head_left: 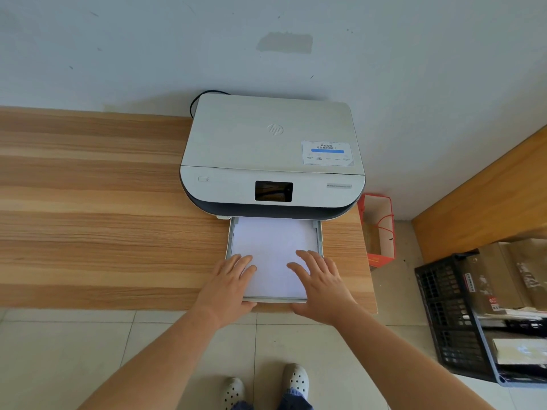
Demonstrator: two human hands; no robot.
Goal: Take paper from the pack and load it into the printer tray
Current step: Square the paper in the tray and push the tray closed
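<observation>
A white and dark grey printer (272,155) stands on the wooden table against the wall. Its paper tray (319,235) is pulled out toward me, reaching the table's front edge. A stack of white paper (273,247) lies flat in the tray. My left hand (229,284) rests flat on the stack's near left corner, fingers spread. My right hand (321,287) lies flat on the near right part of the stack, fingers spread. Neither hand grips anything. No paper pack is in view.
The wooden table (103,208) stretches far to the left. A red paper bag (380,232) stands on the floor right of the table. A black plastic crate (455,318) with boxes sits at the right. A black cable (196,100) runs behind the printer.
</observation>
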